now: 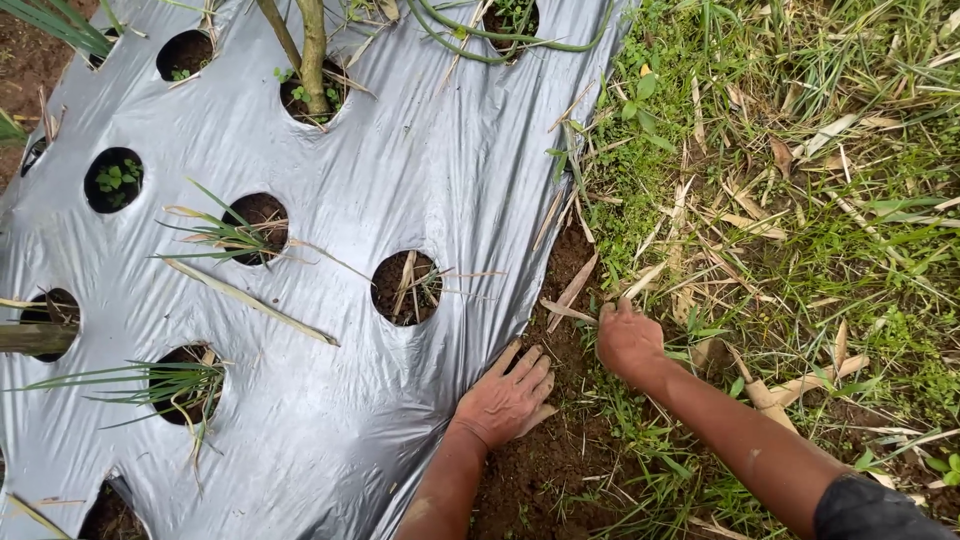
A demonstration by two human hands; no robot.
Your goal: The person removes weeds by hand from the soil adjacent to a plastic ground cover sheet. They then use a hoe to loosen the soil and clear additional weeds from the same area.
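Observation:
A silver plastic mulch sheet [400, 180] with round planting holes covers a raised garden bed. My left hand [507, 395] lies flat with fingers spread on the sheet's right edge, where it meets the bare soil [560, 450]. My right hand [628, 340] is curled into a fist and pressed into the soil and dry leaves just right of that edge. Whether it grips anything is hidden. The nearest hole [405, 288] holds soil and dry straw.
Small green shoots grow from several holes, such as one hole [255, 228] and another [185, 385]. A thick plant stem [313, 55] rises from a hole at the top. Grass and dry leaves [800, 200] cover the ground on the right.

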